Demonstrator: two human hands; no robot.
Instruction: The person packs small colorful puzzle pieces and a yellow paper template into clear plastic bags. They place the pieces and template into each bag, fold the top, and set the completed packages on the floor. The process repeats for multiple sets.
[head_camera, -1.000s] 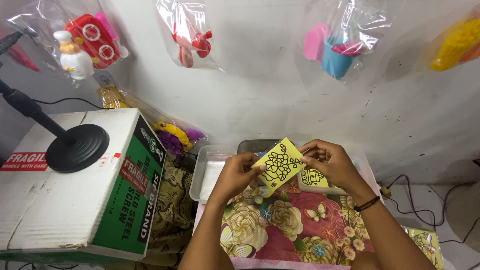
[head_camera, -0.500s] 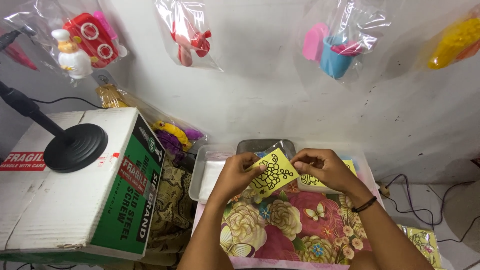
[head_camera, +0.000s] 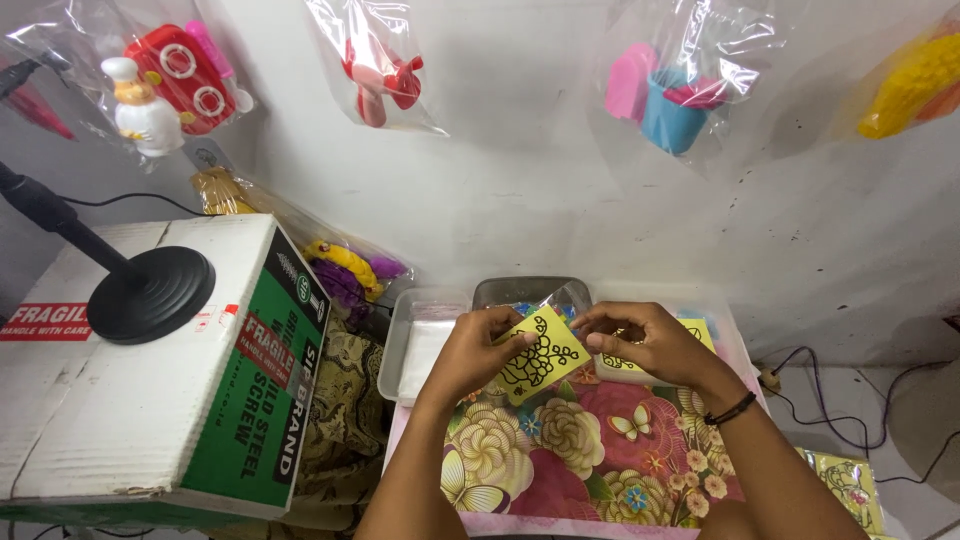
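Straight ahead I see the pale wall (head_camera: 520, 190), with 4 clear bags of plastic toys hanging on it: a red toy set with a little chef figure (head_camera: 150, 90), a red fan-like toy (head_camera: 380, 80), a blue cup with pink pieces (head_camera: 668, 105) and a yellow toy (head_camera: 915, 85) at the far right edge. On my left sits the big cardboard box (head_camera: 130, 400) with its green side panel, and a black round stand base (head_camera: 150, 295) rests on top of it with its arm rising to the upper left. Below me a floral cloth (head_camera: 570, 450) with roses and butterflies covers the work surface. Behind it, against the wall, lies a shallow metal tray (head_camera: 405, 345), and just beside that a darker tray (head_camera: 520, 290).

My left hand (head_camera: 475, 350) is closed in a pinch, thumb and fingers on the left edge of the yellow card (head_camera: 540, 355), a small tilted square printed with a black flower pattern. My right hand (head_camera: 650, 340) is curled, fingertips meeting at the card's upper right corner; a bit of clear wrapper (head_camera: 550, 298) shows just above the card, though I cannot tell whether that hand grips it. The card hovers over the cloth's far edge, between both hands. A second yellow card (head_camera: 625, 365) peeks from under my right hand. A dark band (head_camera: 730, 410) circles my right wrist.
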